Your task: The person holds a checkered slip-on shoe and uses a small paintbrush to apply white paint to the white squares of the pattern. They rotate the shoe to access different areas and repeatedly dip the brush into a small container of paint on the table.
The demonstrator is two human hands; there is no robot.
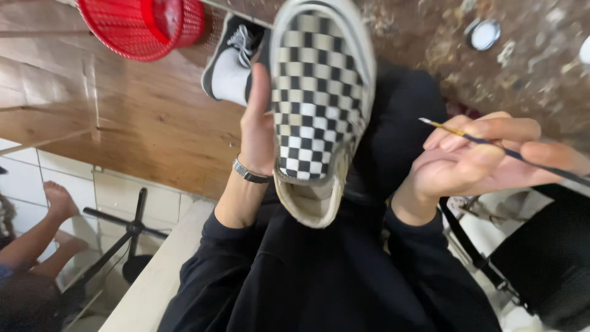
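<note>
My left hand [258, 126] holds a black-and-cream checkered slip-on shoe [316, 92] upright in front of me, toe pointing away, fingers behind its left side. A metal bracelet [249, 172] sits on that wrist. My right hand [479, 157] is to the right of the shoe, apart from it, pinching a thin paintbrush [491, 144] whose tip points left toward the shoe. Both arms wear black sleeves.
A red plastic basket [144, 24] lies at the top left on a wooden surface [135, 117]. A black-and-white sneaker [232, 58] rests behind the held shoe. A small round tin [483, 34] sits top right. Another person's bare feet [58, 203] and a black stand [132, 230] are lower left.
</note>
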